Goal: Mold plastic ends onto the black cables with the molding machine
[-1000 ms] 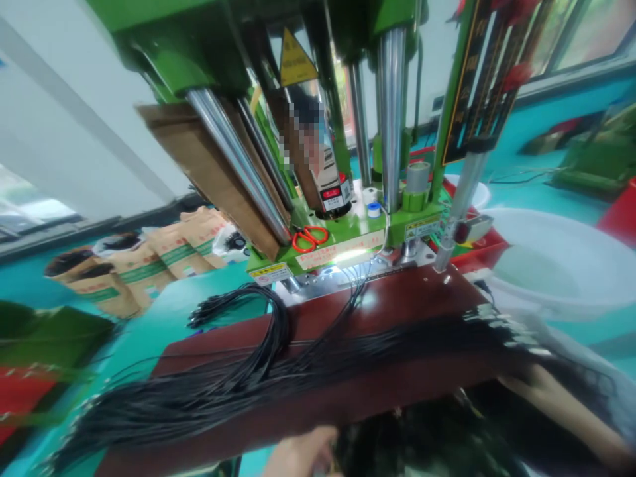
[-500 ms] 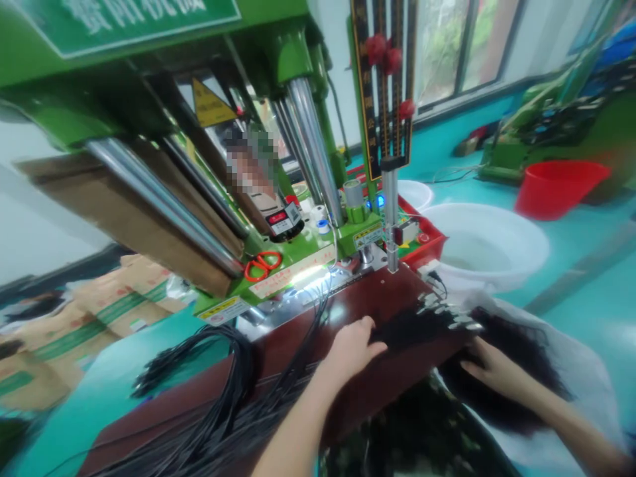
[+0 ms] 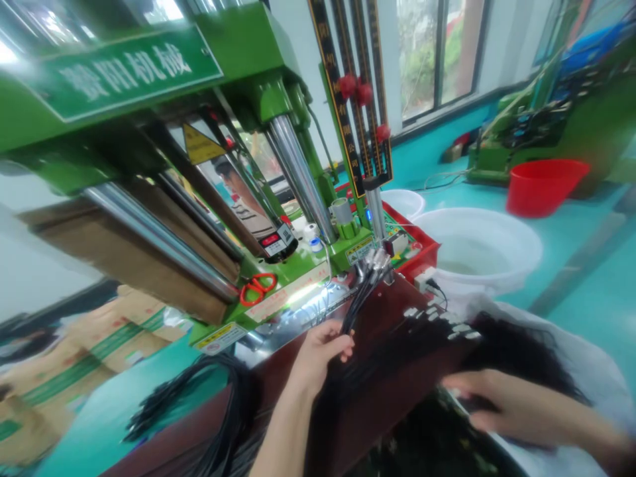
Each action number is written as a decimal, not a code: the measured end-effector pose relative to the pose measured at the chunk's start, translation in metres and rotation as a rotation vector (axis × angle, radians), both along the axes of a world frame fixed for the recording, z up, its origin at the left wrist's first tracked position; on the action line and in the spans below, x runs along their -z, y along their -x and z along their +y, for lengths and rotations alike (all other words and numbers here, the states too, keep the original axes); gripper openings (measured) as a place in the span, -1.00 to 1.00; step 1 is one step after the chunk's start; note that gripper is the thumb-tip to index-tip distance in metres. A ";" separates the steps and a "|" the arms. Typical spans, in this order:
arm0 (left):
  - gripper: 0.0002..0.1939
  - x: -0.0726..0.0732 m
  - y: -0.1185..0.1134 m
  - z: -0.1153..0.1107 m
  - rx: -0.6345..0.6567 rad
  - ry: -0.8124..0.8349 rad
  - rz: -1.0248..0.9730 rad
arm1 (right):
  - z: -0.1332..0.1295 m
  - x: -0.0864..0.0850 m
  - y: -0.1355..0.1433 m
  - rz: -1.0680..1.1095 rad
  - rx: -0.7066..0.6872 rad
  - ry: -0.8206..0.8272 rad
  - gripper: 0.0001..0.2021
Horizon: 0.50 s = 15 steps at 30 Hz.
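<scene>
Just below the centre of the view, at six o'clock, the left hand (image 3: 325, 350) is clasping a bundle of black cables (image 3: 358, 301), its thumb and fingers wrapping tightly around them. Counting from this hand, with twelve at the top, the bundle is slanting up toward one o'clock, and its silvery end fittings (image 3: 376, 260) are showing in front of the green press (image 3: 268, 53); whether they are touching it, I cannot tell. Near three o'clock the right hand (image 3: 501, 401) is curving with thumb and fingers parted, blurring at the tips; I cannot tell whether it is holding anything. Between two and three, pale connectors (image 3: 460, 328) are lying in a staggered row on the dark red-brown surface (image 3: 397, 387). At three, close to the right hand, a whitish bag (image 3: 599, 391) is bearing a dark, stringy heap (image 3: 521, 348). Toward nine, a looped bunch of black cables (image 3: 171, 397) is drooping past the surface's edge. At ten, orange-handled scissors (image 3: 258, 289) are resting on the press's ledge. Out at two, a white tub (image 3: 517, 232) is standing nearer than a red bucket (image 3: 544, 189).
</scene>
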<state>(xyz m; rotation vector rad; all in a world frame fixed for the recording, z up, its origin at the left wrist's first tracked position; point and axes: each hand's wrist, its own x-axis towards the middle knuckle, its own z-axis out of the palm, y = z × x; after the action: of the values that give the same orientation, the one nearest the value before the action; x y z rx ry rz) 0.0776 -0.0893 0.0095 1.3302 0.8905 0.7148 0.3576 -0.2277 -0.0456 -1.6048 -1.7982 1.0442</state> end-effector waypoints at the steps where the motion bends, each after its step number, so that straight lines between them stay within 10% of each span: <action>1: -0.82 0.000 0.000 -0.001 -0.003 0.042 -0.044 | 0.004 -0.012 0.008 0.042 -0.087 0.018 -0.60; 5: -0.74 0.001 -0.003 -0.001 0.012 0.068 -0.048 | 0.032 -0.037 0.039 0.311 -0.159 0.003 -0.73; 15: -0.70 0.008 -0.012 -0.007 0.167 0.100 0.025 | 0.107 -0.032 0.093 1.212 0.135 -0.086 -0.69</action>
<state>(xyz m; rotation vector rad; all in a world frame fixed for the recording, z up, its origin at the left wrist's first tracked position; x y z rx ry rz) 0.0893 -0.0959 0.0012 1.3088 0.8143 0.5188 0.2644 -0.1210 -0.0137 -0.6789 -0.8589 1.3912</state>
